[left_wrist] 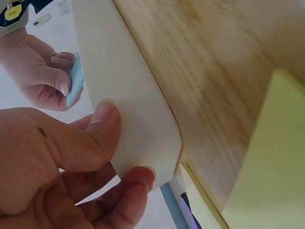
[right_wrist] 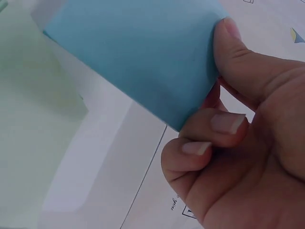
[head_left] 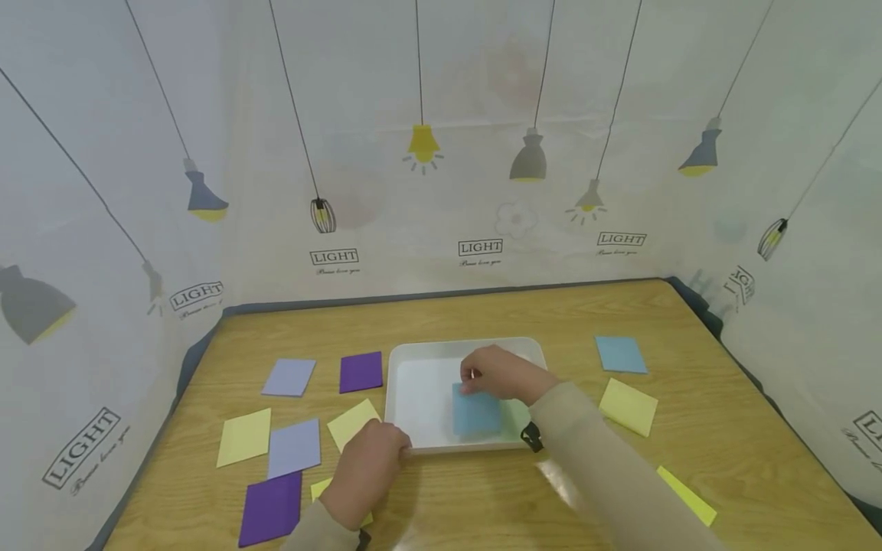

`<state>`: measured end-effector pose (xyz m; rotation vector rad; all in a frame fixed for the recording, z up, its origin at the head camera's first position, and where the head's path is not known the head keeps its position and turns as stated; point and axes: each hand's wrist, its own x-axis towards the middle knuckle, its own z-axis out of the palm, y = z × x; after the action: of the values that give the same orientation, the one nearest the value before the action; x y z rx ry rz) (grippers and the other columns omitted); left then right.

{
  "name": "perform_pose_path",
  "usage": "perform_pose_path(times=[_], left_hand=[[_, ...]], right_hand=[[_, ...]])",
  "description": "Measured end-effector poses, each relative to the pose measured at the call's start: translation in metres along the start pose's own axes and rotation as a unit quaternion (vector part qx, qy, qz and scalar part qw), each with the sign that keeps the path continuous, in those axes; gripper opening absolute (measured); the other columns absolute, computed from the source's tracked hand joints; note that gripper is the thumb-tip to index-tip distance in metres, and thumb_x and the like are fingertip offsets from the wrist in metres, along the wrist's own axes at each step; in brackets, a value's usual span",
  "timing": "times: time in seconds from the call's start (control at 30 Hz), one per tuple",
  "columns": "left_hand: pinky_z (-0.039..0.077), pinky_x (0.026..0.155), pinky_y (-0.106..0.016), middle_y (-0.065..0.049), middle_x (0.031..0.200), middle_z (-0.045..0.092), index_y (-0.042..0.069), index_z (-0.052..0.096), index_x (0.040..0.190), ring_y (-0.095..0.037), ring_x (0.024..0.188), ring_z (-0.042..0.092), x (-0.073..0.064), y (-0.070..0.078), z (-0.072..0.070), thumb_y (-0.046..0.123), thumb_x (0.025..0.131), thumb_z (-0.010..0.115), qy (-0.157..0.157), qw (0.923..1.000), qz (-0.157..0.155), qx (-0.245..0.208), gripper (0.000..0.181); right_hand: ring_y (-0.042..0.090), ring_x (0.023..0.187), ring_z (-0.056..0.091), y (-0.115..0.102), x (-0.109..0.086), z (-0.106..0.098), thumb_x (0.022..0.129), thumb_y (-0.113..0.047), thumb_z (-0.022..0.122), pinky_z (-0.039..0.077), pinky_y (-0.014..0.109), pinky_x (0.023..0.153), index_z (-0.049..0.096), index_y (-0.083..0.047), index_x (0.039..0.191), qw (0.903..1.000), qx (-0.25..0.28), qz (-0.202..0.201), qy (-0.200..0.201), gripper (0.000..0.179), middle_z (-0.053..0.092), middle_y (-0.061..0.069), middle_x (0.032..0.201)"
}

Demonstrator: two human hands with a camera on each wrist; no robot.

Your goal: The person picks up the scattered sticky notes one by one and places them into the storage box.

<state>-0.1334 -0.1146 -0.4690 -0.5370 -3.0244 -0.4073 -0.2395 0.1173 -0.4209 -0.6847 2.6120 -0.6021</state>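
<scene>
My right hand (head_left: 501, 373) pinches a light blue sticky note (head_left: 475, 415) by its edge, over the right half of a shallow white tray (head_left: 419, 390). In the right wrist view, thumb and fingers grip one side of the note (right_wrist: 138, 52), the last fingers curled in below it. A pale green sticky note (right_wrist: 38, 124) lies in the tray, partly hidden by the blue one and the right arm. At the tray's near left corner, my left hand (head_left: 368, 465) holds the wall, thumb (left_wrist: 106, 124) on its outer face and a finger at the corner.
Left of the tray lie purple (head_left: 361, 372), lavender (head_left: 289, 377) and yellow (head_left: 244, 437) notes; one yellow note is partly under the left hand. To the right are a blue note (head_left: 621, 354) and yellow notes (head_left: 629, 406). A patterned cloth (head_left: 427, 229) walls the table's back and sides.
</scene>
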Motion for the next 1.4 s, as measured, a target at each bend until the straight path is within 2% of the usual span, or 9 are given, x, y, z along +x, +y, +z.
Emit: perform_pose_path(times=[0.23, 0.47, 0.63, 0.8, 1.0, 1.23, 1.4], left_hand=[[0.056, 0.071, -0.036, 0.004, 0.073, 0.069, 0.016, 0.077, 0.071, -0.013, 0.070, 0.055, -0.001, 0.001, 0.000, 0.009, 0.080, 0.077, -0.002, 1.0000, -0.004, 0.003, 0.012], [0.060, 0.074, -0.038, 0.002, 0.078, 0.074, 0.016, 0.081, 0.077, -0.017, 0.075, 0.065, -0.002, 0.002, -0.003, 0.010, 0.081, 0.079, -0.002, 1.0000, -0.005, -0.001, 0.007], [0.059, 0.074, -0.039, 0.002, 0.077, 0.073, 0.015, 0.080, 0.076, -0.016, 0.074, 0.064, -0.001, 0.002, -0.002, 0.010, 0.082, 0.079, -0.011, 0.9999, -0.012, 0.000, 0.008], [0.059, 0.072, -0.039, 0.003, 0.074, 0.072, 0.016, 0.080, 0.074, -0.016, 0.072, 0.062, -0.001, 0.002, -0.002, 0.011, 0.082, 0.080, -0.006, 0.9999, -0.008, 0.004, 0.010], [0.059, 0.074, -0.039, 0.003, 0.078, 0.073, 0.016, 0.080, 0.077, -0.016, 0.073, 0.061, -0.002, 0.002, -0.003, 0.011, 0.081, 0.079, -0.007, 0.9999, -0.009, 0.004, 0.007], [0.058, 0.071, -0.038, 0.002, 0.075, 0.072, 0.016, 0.080, 0.076, -0.015, 0.071, 0.059, -0.003, 0.003, -0.004, 0.010, 0.081, 0.080, 0.000, 1.0000, -0.005, 0.005, 0.008], [0.057, 0.069, -0.037, 0.003, 0.073, 0.071, 0.016, 0.079, 0.074, -0.013, 0.069, 0.057, -0.002, 0.003, -0.004, 0.010, 0.081, 0.079, -0.002, 1.0000, -0.003, 0.003, 0.010]], right_hand=[[0.014, 0.075, 0.051, 0.001, 0.007, 0.011, 0.094, -0.024, 0.070, 0.043, 0.030, 0.068, 0.064, -0.016, 0.079, 0.9999, 0.006, 0.003, -0.013, 0.018, 0.058, -0.003, 0.076], [0.013, 0.075, 0.052, 0.004, 0.012, 0.020, 0.094, -0.026, 0.071, 0.044, 0.030, 0.070, 0.065, -0.017, 0.078, 0.9998, -0.010, 0.013, -0.015, 0.020, 0.061, -0.005, 0.079], [0.013, 0.073, 0.050, 0.006, 0.014, 0.024, 0.094, -0.027, 0.072, 0.043, 0.030, 0.069, 0.064, -0.016, 0.076, 0.9994, -0.015, 0.025, -0.019, 0.022, 0.061, -0.004, 0.077], [0.014, 0.075, 0.050, 0.006, 0.016, 0.027, 0.094, -0.029, 0.072, 0.042, 0.031, 0.070, 0.063, -0.016, 0.078, 0.9984, -0.026, 0.044, -0.025, 0.023, 0.059, -0.003, 0.078], [0.014, 0.073, 0.051, 0.004, 0.018, 0.026, 0.093, -0.030, 0.073, 0.042, 0.029, 0.067, 0.061, -0.015, 0.079, 0.9970, -0.035, 0.056, -0.039, 0.024, 0.057, -0.002, 0.079], [0.012, 0.063, 0.054, 0.001, 0.019, 0.023, 0.094, -0.030, 0.072, 0.045, 0.025, 0.058, 0.062, -0.014, 0.083, 0.9920, 0.000, 0.096, -0.082, 0.022, 0.060, 0.000, 0.082], [0.013, 0.062, 0.054, 0.000, 0.022, 0.022, 0.093, -0.027, 0.072, 0.047, 0.023, 0.056, 0.062, -0.013, 0.084, 0.9878, 0.033, 0.116, -0.098, 0.020, 0.060, 0.000, 0.085]])
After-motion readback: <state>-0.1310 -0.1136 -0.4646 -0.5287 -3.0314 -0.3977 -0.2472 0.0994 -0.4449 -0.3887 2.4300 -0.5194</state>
